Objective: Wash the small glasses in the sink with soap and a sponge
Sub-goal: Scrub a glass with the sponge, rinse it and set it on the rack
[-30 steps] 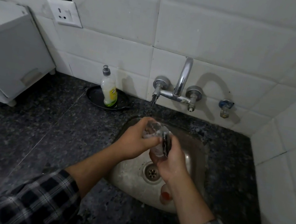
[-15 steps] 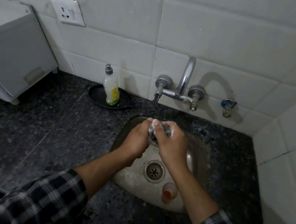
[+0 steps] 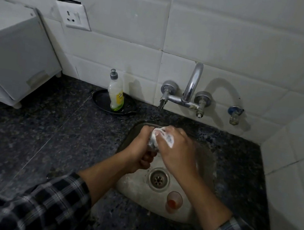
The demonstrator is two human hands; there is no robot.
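I am observing both hands working over the back half of the sink (image 3: 206, 163). The left hand (image 3: 138, 153) is gripping a small glass (image 3: 152, 144), its fingers curling round the lower part. The right hand (image 3: 178, 154) is pinching a foam-covered sponge (image 3: 166, 137) against the upper end of that glass, its fingers bending and pressing together over it. Foam is hiding most of the glass, so I cannot tell which way its mouth is facing.

A second small glass (image 3: 173, 201), with red residue at its bottom, is standing upright in the front of the basin, just beside the drain (image 3: 159, 178). The tap (image 3: 192, 81) is projecting from the tiled wall (image 3: 238, 39) above the sink. A soap bottle (image 3: 115, 95) is standing upright on a black dish (image 3: 102, 98) on the dark counter (image 3: 45, 128), left of the tap. A white appliance (image 3: 14, 49) is sitting at far left, beside a wall socket (image 3: 73, 16).
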